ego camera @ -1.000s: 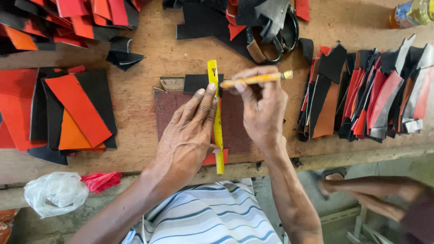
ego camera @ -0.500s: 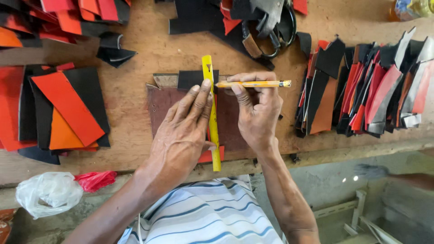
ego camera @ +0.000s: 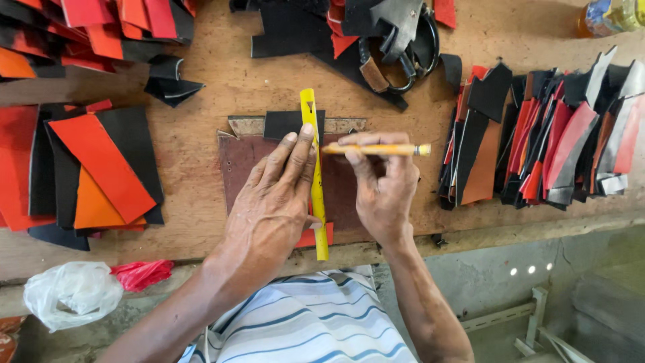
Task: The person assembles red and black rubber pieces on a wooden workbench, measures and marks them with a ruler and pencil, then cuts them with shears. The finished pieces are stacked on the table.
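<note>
Workbench [ego camera: 201, 175]: ruler [ego camera: 314, 188] under left hand [ego camera: 272, 202], pencil [ego camera: 376, 149] in right hand [ego camera: 383, 191].

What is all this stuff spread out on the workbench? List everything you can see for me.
Ruler: one, yellow, upright on the brown board, pinned under the left hand.
Pencil: one, orange-yellow, level in the right hand.
Brown board: one, centre of the bench.
Black piece: one, at the board's top edge beside the ruler.
Cut sheets: many, red, orange and black, stacked at left.
Standing strips: many, black, red and grey, at right.
Scraps and straps: a heap, black and red, top centre.
Plastic bag: one, white, lower left.
Bottle: one, yellowish, top right.
Workbench: one, wooden.
Left hand: flat on the ruler.
Right hand: gripping the pencil.
</note>
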{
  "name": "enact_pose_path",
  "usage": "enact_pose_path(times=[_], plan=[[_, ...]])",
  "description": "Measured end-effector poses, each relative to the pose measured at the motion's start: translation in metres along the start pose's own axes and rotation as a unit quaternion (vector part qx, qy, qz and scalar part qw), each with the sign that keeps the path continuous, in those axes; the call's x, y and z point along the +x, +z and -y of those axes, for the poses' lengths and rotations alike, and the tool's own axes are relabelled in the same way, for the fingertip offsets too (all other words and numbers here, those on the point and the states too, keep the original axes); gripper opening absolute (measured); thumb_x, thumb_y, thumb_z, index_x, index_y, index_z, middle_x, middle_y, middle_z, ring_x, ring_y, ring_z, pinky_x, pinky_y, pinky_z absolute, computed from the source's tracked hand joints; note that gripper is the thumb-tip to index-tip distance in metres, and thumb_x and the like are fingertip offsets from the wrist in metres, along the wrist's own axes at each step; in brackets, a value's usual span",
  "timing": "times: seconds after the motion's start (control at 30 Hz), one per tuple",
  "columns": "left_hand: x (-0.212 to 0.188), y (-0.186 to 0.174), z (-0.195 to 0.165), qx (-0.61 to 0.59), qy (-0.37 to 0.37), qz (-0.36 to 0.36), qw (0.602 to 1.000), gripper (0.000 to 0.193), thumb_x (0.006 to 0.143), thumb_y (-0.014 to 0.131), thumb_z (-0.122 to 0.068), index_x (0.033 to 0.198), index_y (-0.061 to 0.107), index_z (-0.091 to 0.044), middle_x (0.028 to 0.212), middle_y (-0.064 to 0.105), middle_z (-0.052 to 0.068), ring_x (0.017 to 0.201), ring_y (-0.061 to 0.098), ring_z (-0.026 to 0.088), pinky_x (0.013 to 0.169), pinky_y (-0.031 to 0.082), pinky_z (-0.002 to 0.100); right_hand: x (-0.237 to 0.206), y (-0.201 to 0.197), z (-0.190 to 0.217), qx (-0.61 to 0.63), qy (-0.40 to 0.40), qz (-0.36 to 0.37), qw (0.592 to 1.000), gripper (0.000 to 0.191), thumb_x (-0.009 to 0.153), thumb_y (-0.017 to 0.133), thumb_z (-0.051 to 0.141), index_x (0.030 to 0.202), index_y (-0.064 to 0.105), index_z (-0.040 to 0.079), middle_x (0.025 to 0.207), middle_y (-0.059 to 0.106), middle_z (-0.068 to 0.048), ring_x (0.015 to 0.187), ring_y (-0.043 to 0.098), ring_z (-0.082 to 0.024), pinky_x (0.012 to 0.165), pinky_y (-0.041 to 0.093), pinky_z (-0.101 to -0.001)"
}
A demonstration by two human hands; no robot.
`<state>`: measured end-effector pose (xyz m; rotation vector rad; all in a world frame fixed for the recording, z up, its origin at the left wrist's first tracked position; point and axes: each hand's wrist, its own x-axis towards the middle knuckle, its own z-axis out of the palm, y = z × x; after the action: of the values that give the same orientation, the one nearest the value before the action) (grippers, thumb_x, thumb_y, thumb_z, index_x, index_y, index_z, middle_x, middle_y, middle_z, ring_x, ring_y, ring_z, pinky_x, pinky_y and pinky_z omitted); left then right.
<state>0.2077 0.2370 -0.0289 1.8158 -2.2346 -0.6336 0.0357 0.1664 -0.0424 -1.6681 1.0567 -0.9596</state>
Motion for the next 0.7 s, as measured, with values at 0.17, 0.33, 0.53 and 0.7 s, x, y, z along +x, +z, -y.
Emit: enact_pose_path(times=[0.17,0.33,0.53,0.7], plan=[[0.002,0.001,0.000,-0.031,-0.012,-0.001,0.999,0.108,0.066,0.078,-0.043,0.148,0.034,0.011,0.163,0.020,0.024,0.150,0.023,0.035,0.119,0.025,0.044,-0.001,0.000,0.003,0.010,0.014,0.006,1.000,0.016,0.106,0.065,0.001,0.113,0.051,0.000,0.110,0.072,-0.014,0.103,0.073,-0.018,0.094,0.062,-0.0303],[0.002,-0.001,-0.001,-0.038,-0.014,0.004,0.999,0.110,0.066,0.080,-0.041,0.150,0.032,0.011,0.163,0.020,0.023,0.149,0.024,0.036,0.118,0.025,0.045,-0.001,0.001,0.001,-0.005,0.010,0.014,1.000,0.015,0.108,0.064,0.002,0.116,0.051,0.001,0.110,0.074,-0.014,0.102,0.074,-0.018,0.092,0.063,-0.0289],[0.001,-0.002,-0.001,-0.056,-0.018,0.014,0.998,0.108,0.066,0.082,-0.035,0.150,0.032,0.010,0.163,0.018,0.023,0.149,0.023,0.036,0.118,0.025,0.044,-0.043,-0.029,0.012,0.055,0.046,0.042,0.997,0.021,0.104,0.065,0.003,0.116,0.048,0.002,0.110,0.071,-0.015,0.105,0.075,-0.021,0.092,0.065,-0.0322],[0.000,0.001,-0.001,-0.054,-0.015,0.009,0.998,0.101,0.067,0.081,-0.033,0.148,0.037,0.008,0.165,0.018,0.021,0.151,0.023,0.036,0.120,0.025,0.044,-0.083,-0.030,0.010,0.102,0.115,0.054,0.987,0.023,0.101,0.066,-0.002,0.115,0.049,0.001,0.110,0.067,-0.016,0.106,0.073,-0.024,0.094,0.063,-0.0354]])
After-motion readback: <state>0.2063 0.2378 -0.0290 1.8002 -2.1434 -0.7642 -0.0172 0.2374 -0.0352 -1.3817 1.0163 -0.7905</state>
